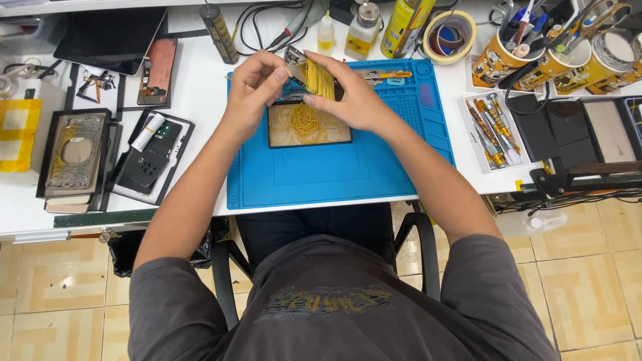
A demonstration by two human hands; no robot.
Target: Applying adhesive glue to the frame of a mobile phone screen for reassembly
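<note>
Both hands meet above a blue work mat [334,174] on a white bench. My left hand [257,83] and my right hand [351,93] together hold a small flat phone part [297,67] wrapped in several yellow rubber bands [319,79]. My left thumb and forefinger pinch its upper left end, while my right hand covers its right side. Directly below the hands a shallow black tray [309,125] lies on the mat, with loose yellow rubber bands inside.
Left of the mat lie a banded phone frame [75,154], an opened phone [150,157] and a dark tablet [110,40]. Bottles and a tape roll [449,35] stand behind. On the right are screwdrivers in a white tray [491,130] and tool cups [535,60].
</note>
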